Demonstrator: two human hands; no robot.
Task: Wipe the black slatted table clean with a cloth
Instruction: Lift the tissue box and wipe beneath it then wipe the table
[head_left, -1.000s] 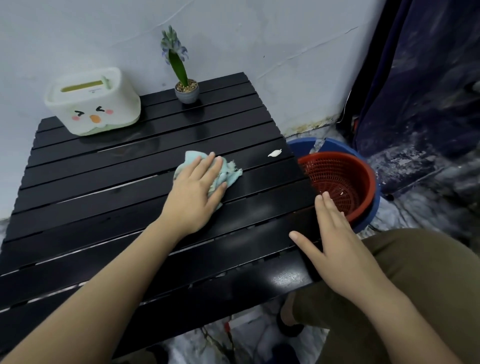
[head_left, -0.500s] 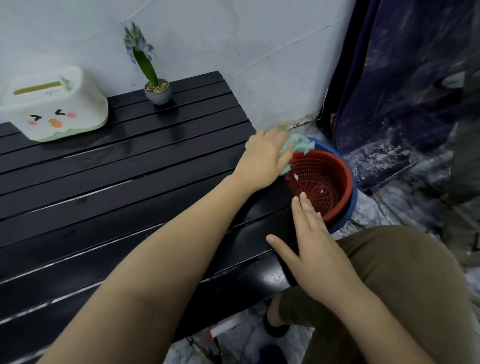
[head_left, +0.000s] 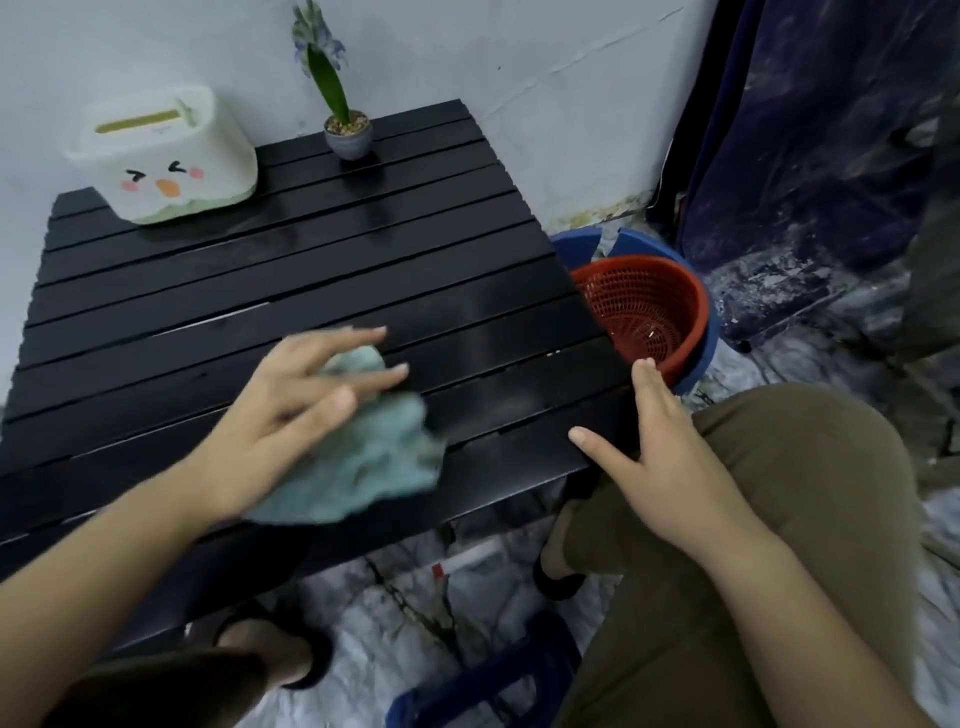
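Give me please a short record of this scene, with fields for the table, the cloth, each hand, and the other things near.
table: black slatted table, glossy
cloth: light blue-green cloth, crumpled, on the near slats
left hand: left hand on the cloth, fingers spread, blurred
right hand: right hand flat on the table's right near corner
on table, far side: white box with duck face; small potted plant
beside table: red mesh basket inside blue bucket, on the floor at the right

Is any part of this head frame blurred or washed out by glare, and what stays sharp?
Head view: the left hand and the cloth it presses are smeared by motion blur; the right hand at the black slatted table edge, the duck-face box and the red basket look sharp. Soft sheen on the slats, no harsh glare; wide-angle bending at the edges.
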